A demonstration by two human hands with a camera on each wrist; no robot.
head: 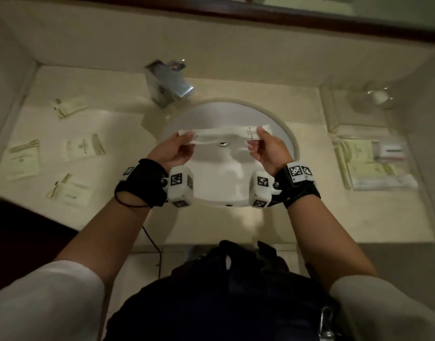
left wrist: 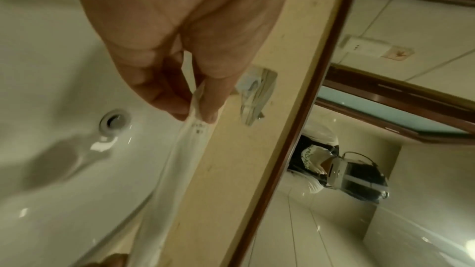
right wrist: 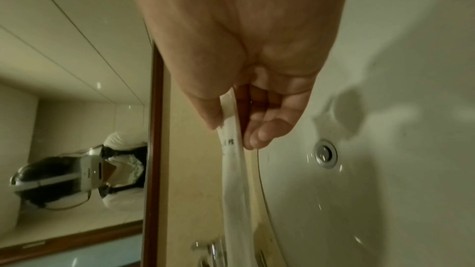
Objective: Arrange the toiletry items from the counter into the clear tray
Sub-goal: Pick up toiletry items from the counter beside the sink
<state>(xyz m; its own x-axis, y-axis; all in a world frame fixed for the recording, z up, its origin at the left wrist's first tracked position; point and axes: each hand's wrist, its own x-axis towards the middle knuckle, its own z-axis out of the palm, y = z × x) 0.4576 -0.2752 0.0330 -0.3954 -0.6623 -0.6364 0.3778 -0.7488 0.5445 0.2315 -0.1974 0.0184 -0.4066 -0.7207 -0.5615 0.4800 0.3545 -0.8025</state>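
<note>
A long white toiletry packet (head: 221,135) is stretched level above the sink (head: 289,134). My left hand (head: 179,147) pinches its left end between thumb and fingers, and my right hand (head: 261,143) pinches its right end. The left wrist view shows the packet (left wrist: 177,165) running away from the left hand (left wrist: 196,113); the right wrist view shows the packet (right wrist: 233,174) leaving the right hand (right wrist: 231,129). The clear tray (head: 346,173) sits on the counter at the right with flat packets and a small box inside. Several cream packets (head: 85,147) lie on the counter at the left.
A chrome faucet (head: 167,82) stands behind the basin, whose drain (head: 223,144) lies under the packet. An upturned glass (head: 373,97) rests in a clear holder at the far right. A wood-framed mirror (left wrist: 385,109) runs along the back wall.
</note>
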